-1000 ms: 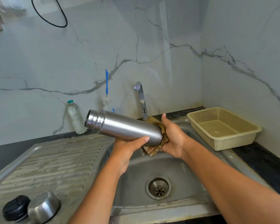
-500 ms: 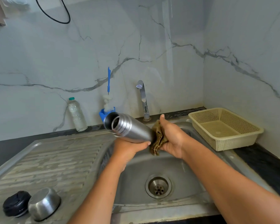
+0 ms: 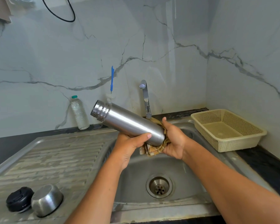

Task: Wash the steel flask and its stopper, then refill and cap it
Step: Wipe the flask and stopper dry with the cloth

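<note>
The steel flask (image 3: 128, 122) has swung side-on since half a second ago, its open mouth now up-left of the left hand (image 3: 129, 146), whose grip curls round the body. The right hand (image 3: 173, 141), grip curled, clamps a brown cloth (image 3: 152, 150) over the base, just right of the left.

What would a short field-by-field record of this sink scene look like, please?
flask: uncapped, tilted, mouth toward upper left, over the sink
left hand: grips flask body from below
right hand: holds cloth against flask base
stopper: on the drainboard, beside steel cup
steel cup: upside down
tap: no water visible
basket: right of sink
</note>
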The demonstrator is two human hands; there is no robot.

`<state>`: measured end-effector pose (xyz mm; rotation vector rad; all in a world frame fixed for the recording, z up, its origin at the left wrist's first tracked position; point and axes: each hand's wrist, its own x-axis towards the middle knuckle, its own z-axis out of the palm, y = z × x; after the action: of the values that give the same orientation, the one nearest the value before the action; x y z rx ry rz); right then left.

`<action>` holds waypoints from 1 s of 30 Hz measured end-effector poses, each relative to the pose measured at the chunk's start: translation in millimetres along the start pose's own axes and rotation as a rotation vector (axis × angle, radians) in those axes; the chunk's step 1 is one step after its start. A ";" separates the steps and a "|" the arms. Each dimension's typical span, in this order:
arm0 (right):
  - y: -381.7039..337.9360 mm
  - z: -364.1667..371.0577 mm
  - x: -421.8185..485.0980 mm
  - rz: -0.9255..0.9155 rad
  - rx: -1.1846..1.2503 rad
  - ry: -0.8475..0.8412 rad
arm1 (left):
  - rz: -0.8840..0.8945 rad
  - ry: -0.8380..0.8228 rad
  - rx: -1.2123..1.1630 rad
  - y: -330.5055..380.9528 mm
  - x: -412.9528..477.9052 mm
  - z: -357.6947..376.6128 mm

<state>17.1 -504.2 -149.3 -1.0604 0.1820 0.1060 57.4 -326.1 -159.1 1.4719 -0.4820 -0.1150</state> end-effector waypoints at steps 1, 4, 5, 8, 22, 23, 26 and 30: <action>0.3 1.3 0.5 0.014 0.002 0.008 | 0.003 0.003 0.008 0.9 -0.5 0.4; -0.3 1.0 1.6 0.051 -0.007 0.036 | 0.020 0.008 0.090 0.1 0.3 0.6; -0.3 0.4 1.8 0.064 -0.012 0.053 | 0.020 0.014 0.119 -0.1 0.5 0.8; 0.8 -0.1 1.3 0.098 -0.037 0.108 | 0.019 0.042 0.251 -4.3 3.1 -0.1; -12.2 -14.3 8.1 -0.212 0.081 0.238 | -0.007 0.041 0.736 -17.2 9.2 -4.1; -11.3 -14.5 8.5 -0.214 0.116 0.264 | -0.008 0.059 0.714 -16.3 9.4 -3.6; -6.0 -20.5 13.1 -0.184 0.161 0.327 | -0.008 0.073 0.664 -14.3 8.4 -3.0; 0.5 -20.0 11.7 -0.150 0.080 0.263 | 0.015 0.108 0.593 -11.3 6.5 -0.5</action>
<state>26.5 -521.5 -161.6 -1.0026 0.3404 -0.1756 65.9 -329.3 -168.5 2.0406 -0.4592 0.1323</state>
